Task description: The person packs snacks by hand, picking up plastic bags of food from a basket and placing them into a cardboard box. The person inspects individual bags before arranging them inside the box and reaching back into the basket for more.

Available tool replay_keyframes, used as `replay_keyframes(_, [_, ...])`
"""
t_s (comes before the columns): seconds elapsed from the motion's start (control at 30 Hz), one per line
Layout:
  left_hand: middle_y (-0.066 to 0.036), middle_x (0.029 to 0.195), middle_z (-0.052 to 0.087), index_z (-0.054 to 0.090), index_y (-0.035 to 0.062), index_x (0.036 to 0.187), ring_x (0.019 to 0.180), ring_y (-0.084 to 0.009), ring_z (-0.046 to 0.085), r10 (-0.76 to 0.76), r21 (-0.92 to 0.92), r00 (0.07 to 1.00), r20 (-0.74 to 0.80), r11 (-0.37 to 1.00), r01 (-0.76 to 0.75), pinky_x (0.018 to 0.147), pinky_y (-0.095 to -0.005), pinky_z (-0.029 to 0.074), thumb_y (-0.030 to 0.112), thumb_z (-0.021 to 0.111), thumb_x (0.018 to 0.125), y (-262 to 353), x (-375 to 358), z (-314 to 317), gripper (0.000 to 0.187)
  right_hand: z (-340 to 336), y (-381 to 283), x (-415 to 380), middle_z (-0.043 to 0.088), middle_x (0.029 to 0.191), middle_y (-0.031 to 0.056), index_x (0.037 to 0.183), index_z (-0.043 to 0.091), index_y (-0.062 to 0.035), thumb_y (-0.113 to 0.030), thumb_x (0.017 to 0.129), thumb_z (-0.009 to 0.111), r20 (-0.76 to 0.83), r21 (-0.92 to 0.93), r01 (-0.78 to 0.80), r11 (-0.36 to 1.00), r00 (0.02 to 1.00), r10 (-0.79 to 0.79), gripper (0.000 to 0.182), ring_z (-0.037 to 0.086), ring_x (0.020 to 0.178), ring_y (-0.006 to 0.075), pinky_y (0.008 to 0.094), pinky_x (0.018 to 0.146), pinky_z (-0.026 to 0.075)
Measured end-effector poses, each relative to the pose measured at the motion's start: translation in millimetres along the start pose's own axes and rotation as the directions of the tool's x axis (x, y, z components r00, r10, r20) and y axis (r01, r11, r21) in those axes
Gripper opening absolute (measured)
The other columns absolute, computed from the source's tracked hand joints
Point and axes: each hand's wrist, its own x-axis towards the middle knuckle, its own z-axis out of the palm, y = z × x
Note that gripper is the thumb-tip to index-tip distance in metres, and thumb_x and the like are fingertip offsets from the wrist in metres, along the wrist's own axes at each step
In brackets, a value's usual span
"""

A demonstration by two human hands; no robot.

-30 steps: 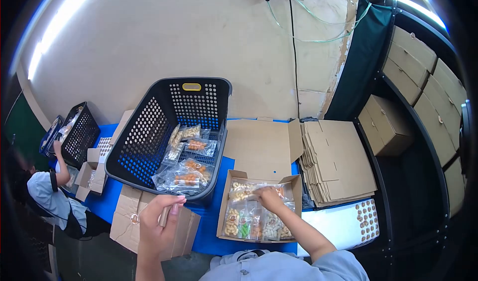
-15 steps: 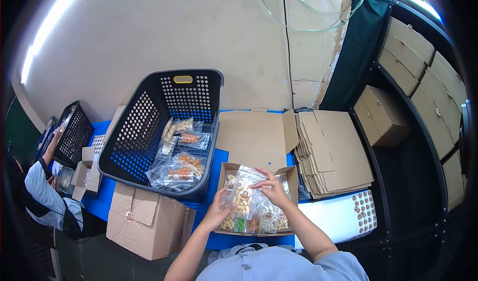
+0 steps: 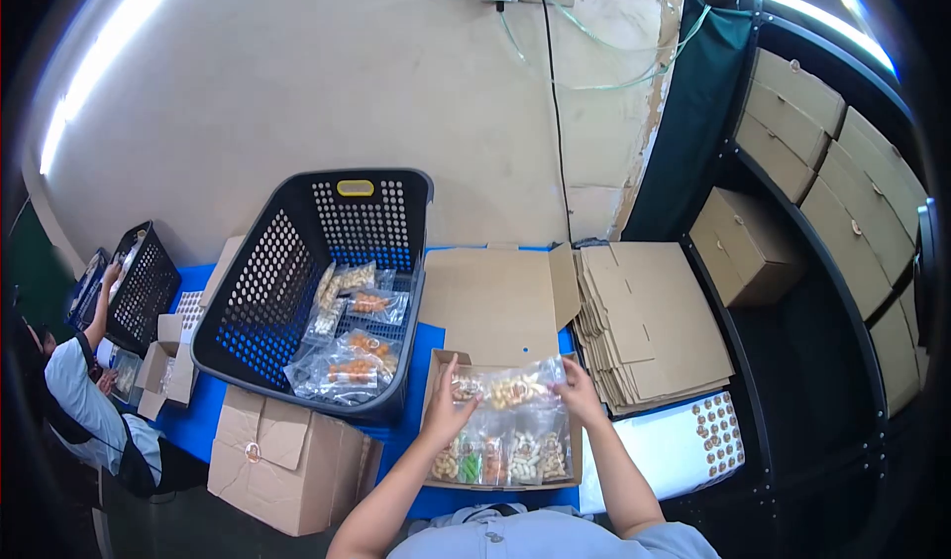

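A clear plastic bag of pale curved snacks [image 3: 517, 389] lies crosswise above the open cardboard box [image 3: 430, 472], stretched between my hands. My right hand [image 3: 582, 396] is closed on its right end. My left hand [image 3: 449, 408] is at the bag's left end, thumb against it and fingers upright along the box's left side. Lower in the box stand several packed bags: a bag with green pieces [image 3: 471, 463], a bag with orange-brown pieces [image 3: 494, 462] and a bag of white pieces [image 3: 525, 452]. The held bag hides part of the box's back half.
A black perforated basket [image 3: 223, 356] with more snack bags stands at left. A closed carton [image 3: 282, 470] is before it. Flattened cartons [image 3: 664, 321] and a sticker sheet [image 3: 644, 450] lie at right, beside shelves of boxes [image 3: 748, 237]. Another person [image 3: 84, 391] works far left.
The snack bag has turned from upright to crosswise. My right hand has shifted from its top to its right end; my left hand has risen slightly. The view has tilted upward.
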Motion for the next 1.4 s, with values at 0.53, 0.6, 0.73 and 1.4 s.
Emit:
replay_keyframes(0.53, [-0.01, 0.095, 0.063, 0.061, 0.0077, 0.109, 0.087, -0.0274, 0.062, 0.75, 0.631, 0.532, 0.394, 0.201, -0.75, 0.076, -0.0378, 0.05, 0.006, 0.059, 0.078, 255, 98, -79, 0.031, 60, -14, -1, 0.052, 0.122, 0.0201, 0.13, 0.046, -0.0079, -0.033, 0.071, 0.075, 0.086, -0.96, 0.064, 0.274, 0.994, 0.069, 0.071, 0.047, 0.116, 0.0376, 0.0436, 0.094, 0.042])
replay_keyframes(0.6, [-0.011, 0.091, 0.063, 0.063, 0.0064, 0.102, 0.084, -0.0273, 0.062, 0.666, 0.73, 0.655, 0.356, 0.239, -0.64, 0.074, -0.0377, 0.051, 0.007, 0.058, 0.08, 247, 120, -121, 0.022, 71, -42, 8, 0.052, 0.121, 0.0203, 0.125, 0.049, -0.0048, -0.031, 0.075, 0.072, 0.154, -0.939, 0.177, 0.293, 0.983, -0.1, 0.061, 0.048, 0.114, 0.0373, 0.0434, 0.095, 0.042])
replay_keyframes(0.73, [-0.01, 0.091, 0.063, 0.062, 0.0098, 0.098, 0.085, -0.027, 0.063, 0.469, 0.904, 0.858, 0.209, 0.243, -0.353, 0.073, -0.0399, 0.052, 0.015, 0.051, 0.085, 182, 175, -210, 0.017, 124, -138, 40, 0.054, 0.115, 0.0187, 0.119, 0.053, -0.0034, -0.016, 0.081, 0.064, 0.222, -0.786, 0.516, 0.339, 0.748, -0.625, 0.042, 0.049, 0.108, 0.0365, 0.0429, 0.094, 0.04])
replay_keyframes(1.4, [-0.004, 0.106, 0.066, 0.055, 0.0196, 0.123, 0.098, -0.0253, 0.064, -0.536, 0.944, 0.811, 0.235, -0.072, -0.321, 0.083, -0.0441, 0.05, 0.041, 0.075, 0.066, -111, 205, -270, 0.063, 291, -138, 186, 0.054, 0.096, 0.0163, 0.097, 0.057, 0.0, -0.004, 0.071, 0.057, 0.631, -0.733, 0.681, 0.005, 0.682, -0.369, 0.026, 0.051, 0.098, 0.0325, 0.0412, 0.075, 0.048])
